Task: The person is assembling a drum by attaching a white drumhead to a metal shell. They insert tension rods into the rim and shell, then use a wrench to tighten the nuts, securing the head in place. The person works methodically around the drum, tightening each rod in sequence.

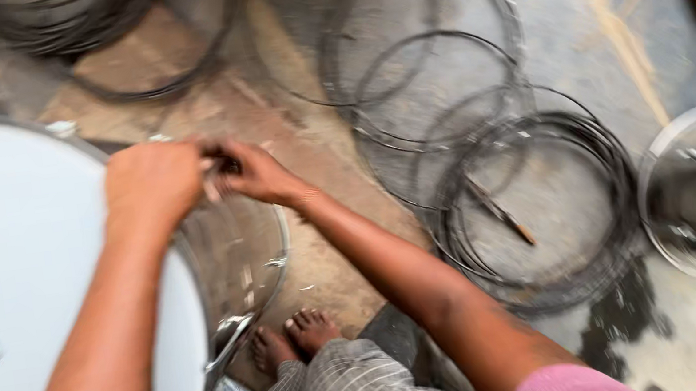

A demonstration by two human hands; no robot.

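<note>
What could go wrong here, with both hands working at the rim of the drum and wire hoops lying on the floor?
1. The left hand and right hand pinch something small at the drum rim; a slip might nick a finger.
2. Bare feet sit right under the metal hoop, which might drop on the toes.
3. Wire hoops on the floor could snag a foot.

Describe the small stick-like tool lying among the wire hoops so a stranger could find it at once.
Start at the big white drum head on the left, then look right across the floor to the pile of dark wire hoops. Inside the lowest, thickest hoops lies a short thin tool, slanted, with a brownish lower end. It is the only straight thing among curves.
</note>
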